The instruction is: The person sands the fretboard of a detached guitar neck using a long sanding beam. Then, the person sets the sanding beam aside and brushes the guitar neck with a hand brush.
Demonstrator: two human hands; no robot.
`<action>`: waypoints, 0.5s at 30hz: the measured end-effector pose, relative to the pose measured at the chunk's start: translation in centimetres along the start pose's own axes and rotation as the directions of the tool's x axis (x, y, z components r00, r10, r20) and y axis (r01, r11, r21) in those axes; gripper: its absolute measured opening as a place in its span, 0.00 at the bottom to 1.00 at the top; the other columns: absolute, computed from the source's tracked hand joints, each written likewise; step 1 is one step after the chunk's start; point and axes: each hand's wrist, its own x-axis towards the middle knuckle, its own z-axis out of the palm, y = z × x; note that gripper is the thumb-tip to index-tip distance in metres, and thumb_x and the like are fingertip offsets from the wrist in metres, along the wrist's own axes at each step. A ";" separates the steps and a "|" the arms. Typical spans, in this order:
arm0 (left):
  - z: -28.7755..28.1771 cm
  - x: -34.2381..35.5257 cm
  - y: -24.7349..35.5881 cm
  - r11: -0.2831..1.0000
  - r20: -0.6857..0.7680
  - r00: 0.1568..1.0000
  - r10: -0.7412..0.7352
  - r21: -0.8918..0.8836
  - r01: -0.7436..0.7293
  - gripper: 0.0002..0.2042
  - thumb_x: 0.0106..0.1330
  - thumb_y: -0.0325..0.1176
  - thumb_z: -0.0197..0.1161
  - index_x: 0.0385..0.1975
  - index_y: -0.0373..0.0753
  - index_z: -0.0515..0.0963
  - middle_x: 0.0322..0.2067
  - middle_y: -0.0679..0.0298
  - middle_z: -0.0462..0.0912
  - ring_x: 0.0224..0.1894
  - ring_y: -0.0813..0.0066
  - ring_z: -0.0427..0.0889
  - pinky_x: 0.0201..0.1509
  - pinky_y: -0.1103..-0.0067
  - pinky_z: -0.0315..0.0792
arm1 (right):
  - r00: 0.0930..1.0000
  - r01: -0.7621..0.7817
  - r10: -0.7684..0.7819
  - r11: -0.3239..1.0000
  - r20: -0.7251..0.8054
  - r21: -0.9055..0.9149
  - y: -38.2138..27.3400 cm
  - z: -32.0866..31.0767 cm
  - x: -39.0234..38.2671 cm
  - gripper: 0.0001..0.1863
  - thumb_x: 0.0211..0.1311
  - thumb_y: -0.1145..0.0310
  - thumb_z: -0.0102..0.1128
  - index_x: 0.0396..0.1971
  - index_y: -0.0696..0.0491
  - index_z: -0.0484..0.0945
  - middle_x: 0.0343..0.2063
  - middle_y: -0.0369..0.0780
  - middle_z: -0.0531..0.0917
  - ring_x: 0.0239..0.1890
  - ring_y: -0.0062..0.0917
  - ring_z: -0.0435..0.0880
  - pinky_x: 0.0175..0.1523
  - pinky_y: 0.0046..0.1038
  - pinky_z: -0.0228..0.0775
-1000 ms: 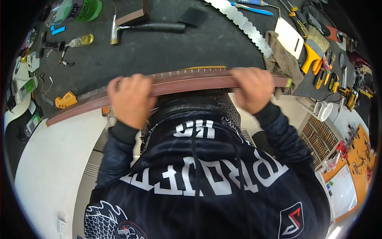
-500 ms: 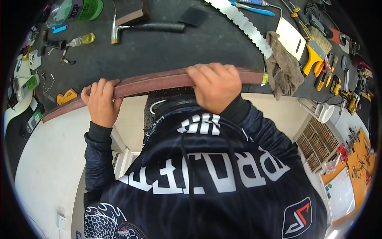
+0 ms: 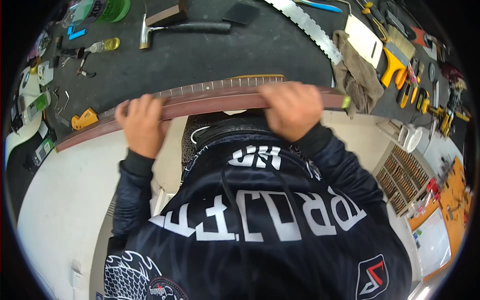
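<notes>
In the head view, a long red-brown bar (image 3: 215, 103) is at the near edge of the surface (image 3: 175, 65), by a lined board (image 3: 187, 90). The left hand (image 3: 143, 125) and right hand (image 3: 295, 110) hold it, fingers bent over. A cloth (image 3: 357, 77) lies right, a hammer (image 3: 192, 26) far.

Dark surface (image 3: 200, 62): flat black square (image 3: 241, 13) at 12 o'clock; black-handled hammer (image 3: 200, 27) at 11, brown block (image 3: 168, 14) just beside; vial of yellow liquid (image 3: 105, 45) at 10; notched metal strip (image 3: 306, 28) at 1; crumpled brown cloth (image 3: 356, 80) + yellow-handled brush (image 3: 395, 59) at 2. Off it: compartment rack (image 3: 402, 180) at 3, whiteboard (image 3: 432, 245) at 4.
</notes>
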 end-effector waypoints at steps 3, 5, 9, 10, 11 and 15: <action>0.1 2.9 7.4 0.998 -0.002 1.000 0.024 -0.053 -0.024 0.24 0.46 0.33 0.76 0.47 0.49 0.82 0.38 0.69 0.77 0.46 0.68 0.79 0.69 0.59 0.62 | 0.999 0.003 -0.002 1.000 0.039 -0.022 5.9 -3.2 -3.8 0.26 0.39 0.73 0.64 0.46 0.47 0.84 0.40 0.32 0.89 0.37 0.29 0.85 0.40 0.34 0.68; 0.5 3.0 7.5 0.997 -0.041 0.998 0.037 -0.070 -0.040 0.24 0.46 0.33 0.76 0.47 0.50 0.82 0.37 0.69 0.77 0.46 0.68 0.79 0.68 0.60 0.62 | 0.999 -0.039 0.041 0.995 0.020 -0.092 5.1 -3.4 -4.1 0.24 0.40 0.72 0.64 0.45 0.47 0.85 0.38 0.32 0.88 0.37 0.28 0.85 0.40 0.34 0.68; 0.4 -1.2 -1.2 0.998 -0.029 0.998 -0.052 0.020 0.052 0.24 0.47 0.32 0.76 0.48 0.49 0.83 0.40 0.68 0.78 0.49 0.66 0.79 0.68 0.59 0.57 | 0.999 -0.037 0.037 0.999 -0.037 0.004 -2.2 0.8 0.6 0.20 0.47 0.70 0.65 0.46 0.46 0.84 0.37 0.30 0.87 0.37 0.24 0.84 0.40 0.33 0.69; 0.2 -1.4 -1.4 0.998 -0.018 0.998 -0.057 0.039 0.058 0.24 0.47 0.32 0.76 0.48 0.49 0.83 0.40 0.68 0.78 0.49 0.66 0.79 0.69 0.59 0.57 | 0.999 -0.026 0.027 1.000 -0.046 0.004 -2.3 1.2 0.6 0.20 0.47 0.70 0.65 0.46 0.46 0.84 0.37 0.30 0.87 0.37 0.25 0.84 0.41 0.32 0.69; 0.1 -1.4 -1.4 0.997 -0.008 0.998 -0.060 0.056 0.061 0.24 0.47 0.32 0.76 0.48 0.49 0.83 0.41 0.68 0.78 0.50 0.66 0.79 0.69 0.59 0.57 | 0.998 -0.018 0.018 1.000 -0.054 0.002 -2.2 1.5 0.4 0.21 0.47 0.71 0.65 0.46 0.46 0.84 0.37 0.30 0.87 0.38 0.25 0.84 0.41 0.32 0.69; 0.6 0.6 5.3 0.999 -0.023 0.999 0.046 -0.003 -0.046 0.26 0.45 0.33 0.77 0.49 0.50 0.83 0.39 0.70 0.79 0.48 0.69 0.79 0.69 0.60 0.59 | 1.000 -0.011 0.011 0.999 -0.015 -0.034 3.2 -2.2 -4.2 0.24 0.43 0.71 0.65 0.47 0.46 0.84 0.39 0.31 0.88 0.38 0.25 0.85 0.41 0.32 0.69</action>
